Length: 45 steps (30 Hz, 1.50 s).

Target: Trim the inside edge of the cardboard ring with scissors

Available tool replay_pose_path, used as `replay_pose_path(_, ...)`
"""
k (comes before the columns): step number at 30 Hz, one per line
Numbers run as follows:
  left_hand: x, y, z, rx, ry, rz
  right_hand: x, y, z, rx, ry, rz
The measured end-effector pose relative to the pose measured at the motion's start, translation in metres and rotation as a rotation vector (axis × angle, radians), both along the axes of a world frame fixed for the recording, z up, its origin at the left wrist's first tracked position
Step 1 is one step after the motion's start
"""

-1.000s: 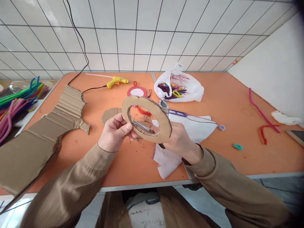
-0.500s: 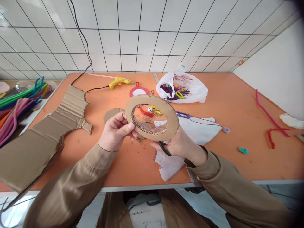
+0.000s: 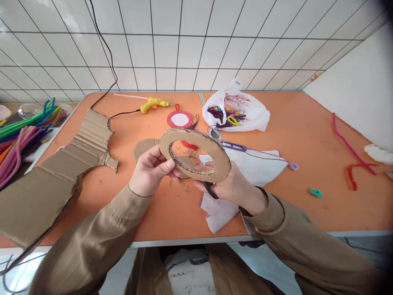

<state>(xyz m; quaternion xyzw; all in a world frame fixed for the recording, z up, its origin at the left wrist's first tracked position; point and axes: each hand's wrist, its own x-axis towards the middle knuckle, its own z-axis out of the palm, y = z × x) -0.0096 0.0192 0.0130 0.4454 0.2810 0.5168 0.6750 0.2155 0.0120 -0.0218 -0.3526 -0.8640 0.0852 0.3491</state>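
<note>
A cardboard ring (image 3: 167, 140), with rough corrugated edges around its hole, is held up tilted above the table. My left hand (image 3: 149, 170) pinches its left rim between thumb and fingers. At the lower right, my right hand (image 3: 230, 184) is behind the ring's rim, its fingers closed around the black handle of scissors (image 3: 211, 191); the blades are hidden. Through the hole show red threads (image 3: 189, 145) and part of a cardboard piece on the table. A cardboard disc (image 3: 144, 148) lies partly behind my left hand.
White cloth (image 3: 258, 166) lies under my right hand, near a purple strip tool. Behind stand a yellow glue gun (image 3: 153, 105), a red-rimmed disc (image 3: 179, 119) and a white plastic bag (image 3: 254, 110). Torn cardboard (image 3: 58, 176) covers the left; pipe cleaners (image 3: 353, 141) lie right.
The ring has tipped flatter, its far edge dropping toward me, so its opening looks narrower. Both hands keep their holds almost in place.
</note>
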Motion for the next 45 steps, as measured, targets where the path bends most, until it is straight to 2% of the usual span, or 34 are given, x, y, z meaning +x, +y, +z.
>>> replay_pose_path(4, 0.0, 0.0, 0.0, -0.001, -0.017, -0.003, -0.002, -0.001, 0.005, 0.182, 0.011, 0.02)
replay_pose_path(10, 0.0, -0.001, 0.001, -0.005, -0.03, -0.017, -0.001, -0.001, 0.008, 0.24, -0.068, -0.043)
replay_pose_path(14, 0.0, -0.002, 0.003, 0.01, -0.041, -0.048, 0.002, 0.002, 0.009, 0.107, -0.111, -0.052)
replay_pose_path(20, -0.002, 0.001, 0.002, -0.029, -0.022, -0.095, -0.004, 0.003, 0.016, -0.204, 0.004, 0.103)
replay_pose_path(23, -0.001, 0.002, 0.0, -0.041, -0.004, -0.109, -0.012, 0.002, 0.015, -0.272, 0.088, 0.169)
replay_pose_path(25, 0.001, 0.001, -0.001, -0.037, 0.007, -0.092, -0.016, 0.0, 0.011, -0.247, 0.153, 0.191)
replay_pose_path(28, 0.004, -0.001, -0.002, 0.01, 0.044, -0.033, -0.02, -0.001, 0.002, -0.194, 0.214, 0.152)
replay_pose_path(31, 0.005, -0.001, -0.002, 0.085, 0.114, 0.029, -0.021, -0.002, -0.001, -0.159, 0.186, 0.116)
replay_pose_path(38, 0.004, 0.001, -0.001, 0.139, 0.185, 0.069, -0.021, -0.001, 0.008, -0.018, -0.043, 0.05)
replay_pose_path(41, 0.004, 0.002, 0.0, 0.129, 0.214, 0.079, -0.023, 0.001, 0.01, 0.036, -0.048, 0.058)
replay_pose_path(45, 0.004, 0.002, -0.002, 0.155, 0.224, 0.109, -0.026, 0.0, 0.013, 0.003, -0.003, 0.094)
